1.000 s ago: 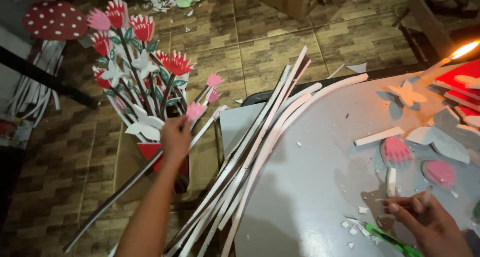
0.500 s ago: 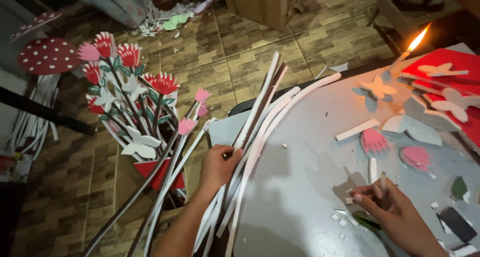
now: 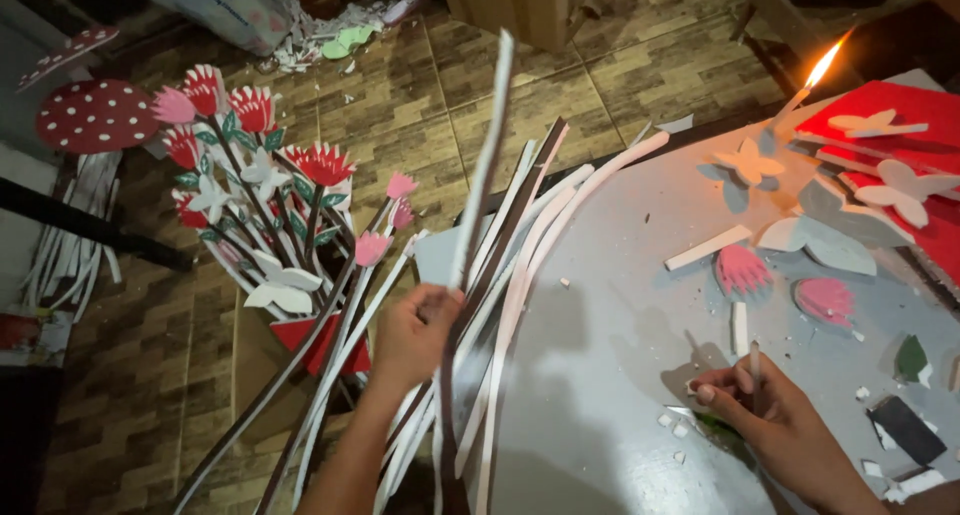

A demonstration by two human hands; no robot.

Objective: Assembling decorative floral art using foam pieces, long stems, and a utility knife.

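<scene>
My left hand (image 3: 412,337) grips a long thin white foam strip (image 3: 482,160) and lifts it upright out of a pile of white and brown strips (image 3: 520,245) leaning against the grey table's left edge. My right hand (image 3: 765,405) rests on the grey table (image 3: 610,375) and pinches a small thin white stick between its fingers, with a green piece (image 3: 722,427) partly hidden under it. Two pink foam flower heads (image 3: 742,268) (image 3: 824,300) lie on the table beyond the right hand.
A lit candle (image 3: 812,80) burns at the table's far edge beside white butterfly cutouts (image 3: 748,161) and a red sheet (image 3: 915,115). On the tiled floor stand a foam flower bouquet (image 3: 262,190) and red spotted mushrooms (image 3: 96,115). White scraps dot the table.
My left hand left the bouquet, took hold of one white strip in the pile and raised it upright. My right hand stayed on the table.
</scene>
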